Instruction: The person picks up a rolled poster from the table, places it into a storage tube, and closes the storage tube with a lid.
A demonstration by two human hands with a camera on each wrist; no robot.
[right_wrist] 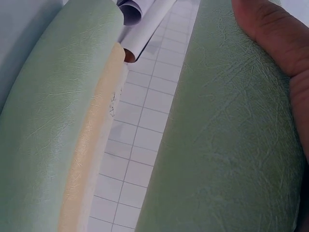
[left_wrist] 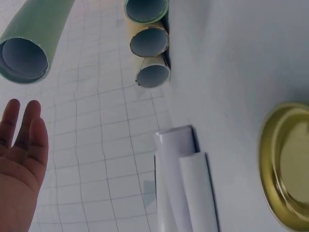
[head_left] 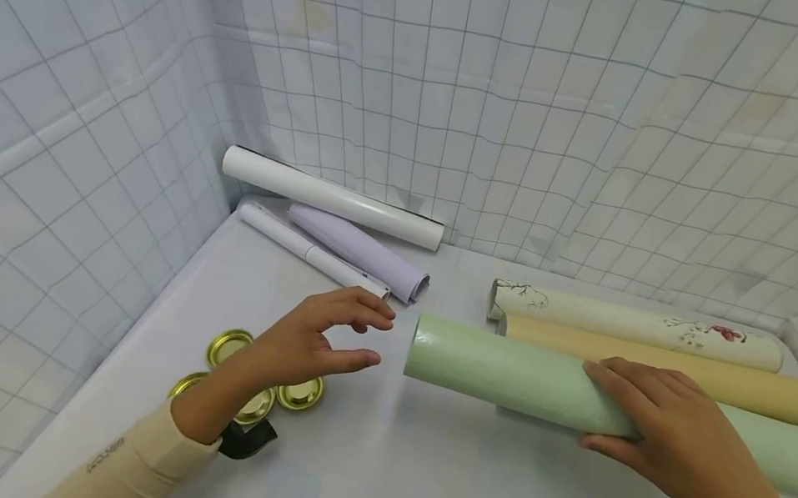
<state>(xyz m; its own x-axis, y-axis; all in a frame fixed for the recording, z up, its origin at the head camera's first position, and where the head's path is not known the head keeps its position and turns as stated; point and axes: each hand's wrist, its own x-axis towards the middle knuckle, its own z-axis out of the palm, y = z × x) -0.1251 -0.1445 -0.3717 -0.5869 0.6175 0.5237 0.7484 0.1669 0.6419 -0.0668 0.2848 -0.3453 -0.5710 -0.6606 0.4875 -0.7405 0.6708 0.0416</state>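
Within right grip (head_left: 673,432), green roll (head_left: 514,375).

Gold dishes (head_left: 300,393), apparently four, partly hidden; lilac roll (head_left: 357,248) between white rolls (head_left: 333,197); gridded wall (head_left: 404,98) behind.

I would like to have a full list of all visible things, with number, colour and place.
Table: one, white, under the items
Gridded wall covering: count unclear, white with grey lines, behind and sides
Floral roll: one, cream, back right
Tan roll: one, tan, before the floral roll
Lower green roll: one, pale green, beside the tan roll
Held green roll: one, pale green, above the table
Lilac roll: one, lilac, back left
White rolls: two, white, either side of the lilac roll
Round tins or lids: four visible, gold, left
Black pieces: two, black, by the wrists
Left sleeve: one, beige, left forearm
Left hand: one, empty, left of centre
Right hand: one, gripping the held green roll
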